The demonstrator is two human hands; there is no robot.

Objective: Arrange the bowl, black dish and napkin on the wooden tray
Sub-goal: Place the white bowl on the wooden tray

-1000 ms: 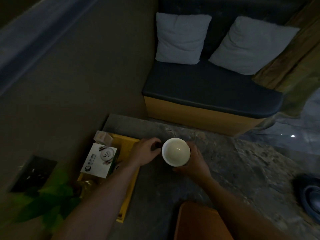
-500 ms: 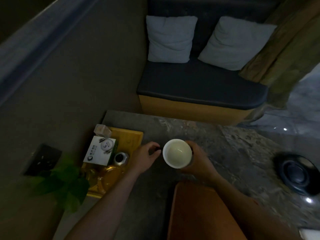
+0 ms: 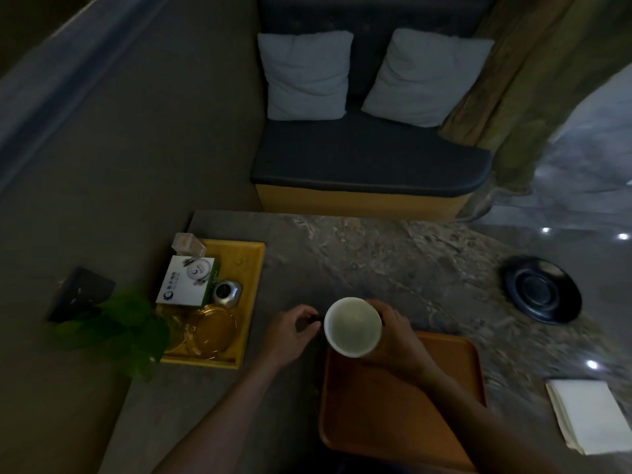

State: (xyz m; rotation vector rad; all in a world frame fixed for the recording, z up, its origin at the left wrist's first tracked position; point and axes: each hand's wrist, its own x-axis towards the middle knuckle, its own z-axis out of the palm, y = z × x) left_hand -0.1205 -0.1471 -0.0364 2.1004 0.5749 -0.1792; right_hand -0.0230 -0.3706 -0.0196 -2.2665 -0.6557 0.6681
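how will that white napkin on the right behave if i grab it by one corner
The napkin looks like a thin folded stack, so it is probably light and floppy. Lifted by one corner, the layers may well fan open. Pushed flat, it would likely slide across the stone table.

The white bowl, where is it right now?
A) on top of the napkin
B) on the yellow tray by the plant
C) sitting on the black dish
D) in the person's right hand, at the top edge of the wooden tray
D: the right hand grips the white bowl at the far edge of the wooden tray, away from the black dish and napkin.
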